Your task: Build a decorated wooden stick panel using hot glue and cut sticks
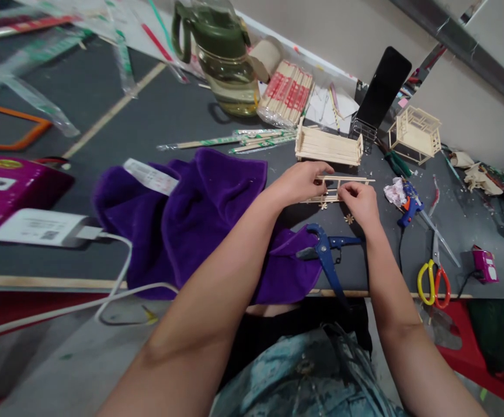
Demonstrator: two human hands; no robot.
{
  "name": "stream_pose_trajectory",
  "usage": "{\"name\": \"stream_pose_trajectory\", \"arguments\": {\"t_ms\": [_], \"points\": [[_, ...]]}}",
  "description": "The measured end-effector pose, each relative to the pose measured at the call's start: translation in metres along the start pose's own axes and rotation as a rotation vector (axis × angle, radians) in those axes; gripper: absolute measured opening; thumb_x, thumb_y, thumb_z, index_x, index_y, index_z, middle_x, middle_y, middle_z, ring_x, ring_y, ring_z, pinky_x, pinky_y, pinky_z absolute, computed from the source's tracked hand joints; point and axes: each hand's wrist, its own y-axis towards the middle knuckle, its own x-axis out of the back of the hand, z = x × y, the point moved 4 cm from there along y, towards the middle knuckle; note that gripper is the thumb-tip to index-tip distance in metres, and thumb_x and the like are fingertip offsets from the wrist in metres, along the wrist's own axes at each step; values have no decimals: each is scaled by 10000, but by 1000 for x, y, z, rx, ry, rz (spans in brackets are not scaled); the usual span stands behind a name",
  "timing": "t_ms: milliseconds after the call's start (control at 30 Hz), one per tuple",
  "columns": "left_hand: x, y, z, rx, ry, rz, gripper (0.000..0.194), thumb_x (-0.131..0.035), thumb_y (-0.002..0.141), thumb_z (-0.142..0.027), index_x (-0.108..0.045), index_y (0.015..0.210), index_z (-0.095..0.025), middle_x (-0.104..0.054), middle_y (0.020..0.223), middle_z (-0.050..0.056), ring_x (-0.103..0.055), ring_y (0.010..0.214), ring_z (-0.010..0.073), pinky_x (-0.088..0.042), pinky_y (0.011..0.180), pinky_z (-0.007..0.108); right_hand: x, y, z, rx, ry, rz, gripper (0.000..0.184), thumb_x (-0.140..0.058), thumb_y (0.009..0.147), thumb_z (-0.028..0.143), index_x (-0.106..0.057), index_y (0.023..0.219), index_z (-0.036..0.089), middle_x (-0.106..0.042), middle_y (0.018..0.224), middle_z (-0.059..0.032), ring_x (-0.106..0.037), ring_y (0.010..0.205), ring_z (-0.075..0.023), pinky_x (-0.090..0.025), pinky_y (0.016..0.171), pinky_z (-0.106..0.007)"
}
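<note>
Between my two hands is a small frame of thin wooden sticks [351, 180], low over the dark table. My left hand [302, 182] grips its left end, fingers bent around the sticks. At its lower right side my right hand [360, 200] pinches with thumb and forefinger; the fingertips hide what they touch there. Small flower-shaped wooden pieces [349, 219] show just below the frame. Behind it stands a miniature wooden bench [329, 145]. Blue cutting pliers [325, 249] lie in front of my hands, partly on a purple cloth [217, 214].
A green-lidded jug [223, 63], bundled chopsticks [285, 92] and a propped phone [384, 87] stand at the back. On the right are a small wooden model [416, 134], a blue glue gun [411, 209] and scissors [434, 278]. A white charger [39, 227] with its cable lies left.
</note>
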Motion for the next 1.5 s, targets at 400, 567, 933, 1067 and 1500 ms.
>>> {"name": "stream_pose_trajectory", "arguments": {"t_ms": [400, 567, 933, 1067, 1500], "points": [[-1, 2, 2, -3, -9, -4, 524, -637, 831, -162, -745, 1340, -99, -825, 1039, 100, -734, 925, 222, -543, 872, 308, -1, 1, 0, 18, 46, 12, 177, -644, 854, 320, -760, 756, 229, -750, 735, -8, -644, 697, -184, -462, 735, -316], [-2, 2, 4, -21, -6, -15, 506, -633, 840, -166, -749, 1328, -101, -820, 1010, 85, -724, 902, 209, -539, 844, 289, -2, 1, 0, 17, 52, 5, 174, -645, 848, 323, -756, 753, 228, -744, 724, -3, -645, 685, -180, -456, 727, -314], [-1, 2, 2, -23, 9, -22, 503, -636, 843, -166, -751, 1329, -102, -824, 1010, 86, -730, 889, 210, -543, 834, 288, 0, 2, 2, 29, 27, 9, 173, -641, 845, 316, -762, 761, 225, -748, 725, -8, -668, 715, -196, -456, 716, -312], [-1, 1, 2, -13, 7, -14, 507, -632, 851, -166, -748, 1338, -87, -827, 1054, 105, -734, 894, 216, -549, 841, 302, 0, 1, 2, 31, 22, 13, 180, -645, 855, 330, -762, 765, 226, -752, 730, -12, -669, 717, -199, -464, 718, -314], [-1, -1, 1, -12, -34, -24, 504, -632, 839, -157, -749, 1325, -93, -821, 1052, 98, -742, 952, 228, -557, 900, 318, 0, 1, 4, 44, 55, 20, 153, -646, 844, 321, -740, 780, 218, -736, 733, -10, -664, 715, -188, -453, 721, -310]]}}
